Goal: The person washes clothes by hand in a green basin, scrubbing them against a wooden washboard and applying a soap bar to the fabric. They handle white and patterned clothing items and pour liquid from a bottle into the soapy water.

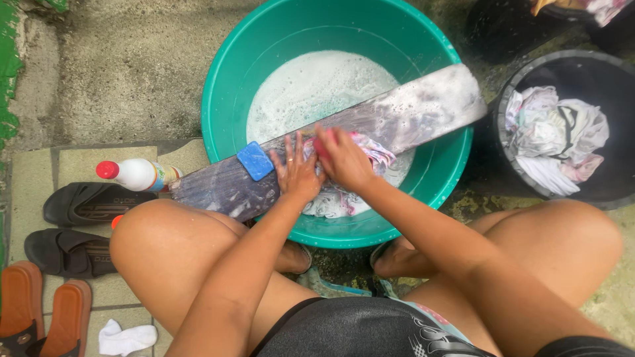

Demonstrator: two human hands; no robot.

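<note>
Here both hands press cloth onto board.

Both hands pressed a wet patterned cloth against a wooden board laid across a green basin of soapy water. The left hand lay flat; the right hand gripped something pink. A blue soap bar sat just beside them.
</note>
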